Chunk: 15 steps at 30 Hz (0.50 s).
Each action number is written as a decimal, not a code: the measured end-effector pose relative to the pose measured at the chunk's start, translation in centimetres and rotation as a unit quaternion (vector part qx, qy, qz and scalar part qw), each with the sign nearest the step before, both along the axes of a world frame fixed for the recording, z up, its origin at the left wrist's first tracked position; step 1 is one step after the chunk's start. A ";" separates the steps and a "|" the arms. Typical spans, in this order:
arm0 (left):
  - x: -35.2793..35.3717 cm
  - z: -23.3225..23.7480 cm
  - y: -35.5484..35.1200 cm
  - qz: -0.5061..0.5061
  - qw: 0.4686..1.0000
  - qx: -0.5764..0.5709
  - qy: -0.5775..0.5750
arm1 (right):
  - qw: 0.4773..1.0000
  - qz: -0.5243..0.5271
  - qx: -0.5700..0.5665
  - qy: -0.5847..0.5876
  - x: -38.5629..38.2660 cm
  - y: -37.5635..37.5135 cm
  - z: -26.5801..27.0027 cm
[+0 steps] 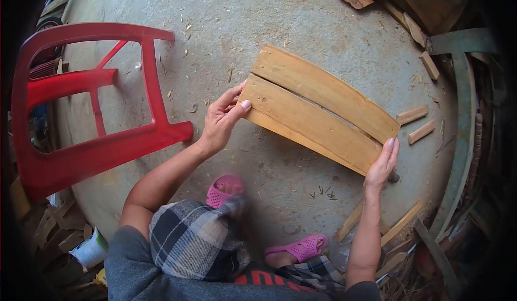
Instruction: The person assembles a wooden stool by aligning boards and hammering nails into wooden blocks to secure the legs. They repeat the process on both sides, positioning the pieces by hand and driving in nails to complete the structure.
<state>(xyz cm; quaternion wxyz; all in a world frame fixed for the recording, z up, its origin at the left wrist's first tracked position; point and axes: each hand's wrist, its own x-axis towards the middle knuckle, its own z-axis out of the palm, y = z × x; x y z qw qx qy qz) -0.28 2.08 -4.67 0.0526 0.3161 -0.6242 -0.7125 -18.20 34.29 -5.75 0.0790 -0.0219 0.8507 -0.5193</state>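
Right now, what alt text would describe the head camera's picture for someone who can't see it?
A person's left hand and right hand hold opposite ends of a two-board wooden panel over a grey floor. A red frame is at left; short wood pieces lie at right.

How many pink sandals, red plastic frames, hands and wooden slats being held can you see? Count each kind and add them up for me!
Pink sandals: 2
Red plastic frame: 1
Hands, left hand and right hand: 2
Wooden slats in the hands: 2
Total: 7
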 end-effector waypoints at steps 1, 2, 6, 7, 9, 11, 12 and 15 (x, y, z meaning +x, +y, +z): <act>0.0 -0.2 -0.1 0.001 0.999 -0.032 0.009 | 1.000 -0.012 -0.011 -0.008 0.0 -0.1 0.0; 0.1 -0.5 -0.1 0.004 0.998 -0.065 0.018 | 0.999 -0.023 -0.022 -0.015 0.1 -0.2 -0.1; 0.8 -1.2 -0.2 -0.024 0.996 -0.018 0.084 | 0.997 -0.022 -0.052 -0.043 -0.1 0.5 -0.7; 1.3 -1.7 0.0 -0.024 0.995 -0.018 0.095 | 0.998 -0.022 -0.052 -0.031 0.0 0.7 -0.7; 2.5 -2.8 0.8 -0.060 0.983 -0.153 0.086 | 0.994 -0.030 -0.080 -0.070 0.1 1.1 -1.0; 3.1 -2.9 1.6 -0.083 0.971 -0.210 0.072 | 0.991 -0.030 -0.101 -0.077 1.4 1.5 -0.7; 3.3 -3.4 2.1 -0.066 0.966 -0.236 0.078 | 0.994 -0.024 -0.089 -0.055 2.4 1.7 -0.7; 3.2 -2.8 2.6 -0.042 0.968 -0.234 0.085 | 0.996 -0.002 -0.091 -0.014 5.2 1.6 0.1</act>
